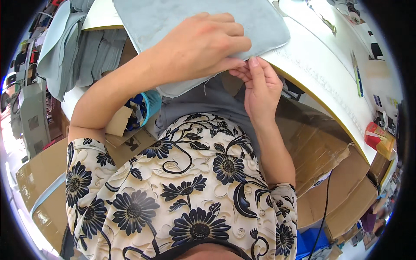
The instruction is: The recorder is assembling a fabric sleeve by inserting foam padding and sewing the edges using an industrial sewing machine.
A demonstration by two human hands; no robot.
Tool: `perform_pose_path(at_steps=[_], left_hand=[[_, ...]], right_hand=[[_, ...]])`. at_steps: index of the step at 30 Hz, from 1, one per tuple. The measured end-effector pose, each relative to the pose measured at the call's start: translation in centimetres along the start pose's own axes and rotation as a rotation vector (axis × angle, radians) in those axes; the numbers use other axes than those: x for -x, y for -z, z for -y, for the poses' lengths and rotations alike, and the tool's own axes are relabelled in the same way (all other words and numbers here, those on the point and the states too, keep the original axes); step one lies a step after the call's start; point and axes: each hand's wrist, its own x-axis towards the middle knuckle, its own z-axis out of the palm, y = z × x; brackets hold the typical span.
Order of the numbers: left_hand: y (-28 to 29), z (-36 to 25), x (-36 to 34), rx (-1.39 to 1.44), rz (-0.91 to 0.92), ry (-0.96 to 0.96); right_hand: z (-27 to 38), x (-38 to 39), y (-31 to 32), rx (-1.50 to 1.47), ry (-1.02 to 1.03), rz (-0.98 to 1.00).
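Observation:
A grey fabric piece [260, 26] with rounded corners lies on the white table and hangs over its near edge. Across it reaches my left hand [201, 45], fingers curled, thumb and forefinger pinching by the near edge. My right hand [264, 84] is closed just below, thumb and fingertips pressed together at that same edge, almost touching the left fingertips. What exactly sits between the fingertips is mostly hidden. A loose thread [205, 88] dangles from the fabric's lower edge, left of the right hand.
More grey fabric pieces [102, 54] hang in a pile at the left. A blue basket [153, 104] stands below the table. Cardboard [312, 134] lies under the curved edge of the white table [320, 56]. A slim blue-and-yellow tool [359, 80] rests on the right.

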Motion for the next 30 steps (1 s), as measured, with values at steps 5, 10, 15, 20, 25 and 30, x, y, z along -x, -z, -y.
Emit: perform_pose_path(at_steps=[5,10,15,20,25,30], left_hand=[[-0.8,-0.7,-0.3,-0.043,-0.003,-0.033],[-1.6,-0.7,0.5,-0.026,-0.084,-0.129],[-0.8,0.8,3.3,-0.074,-0.015,-0.224],[-0.6,0.1,0.3,0.050,-0.143,-0.140],[-1.4,-0.6,-0.8,-0.018,-0.118,-0.054],[-1.5,-1.0,-0.8,-0.104,-0.135,-0.141]], right_hand=[[0.2,-0.2,0.3,0.080,0.017,-0.027],[1.4,0.0,-0.2,0.058,-0.037,-0.057],[2.0,0.3,-0.4,0.102,-0.022,-0.117],[1.5,0.3,0.0,0.135,0.044,-0.065],[1.0,0.2,-0.2,0.154,0.063,-0.010],[1.3,0.2,0.0,0.278,0.092,0.004]])
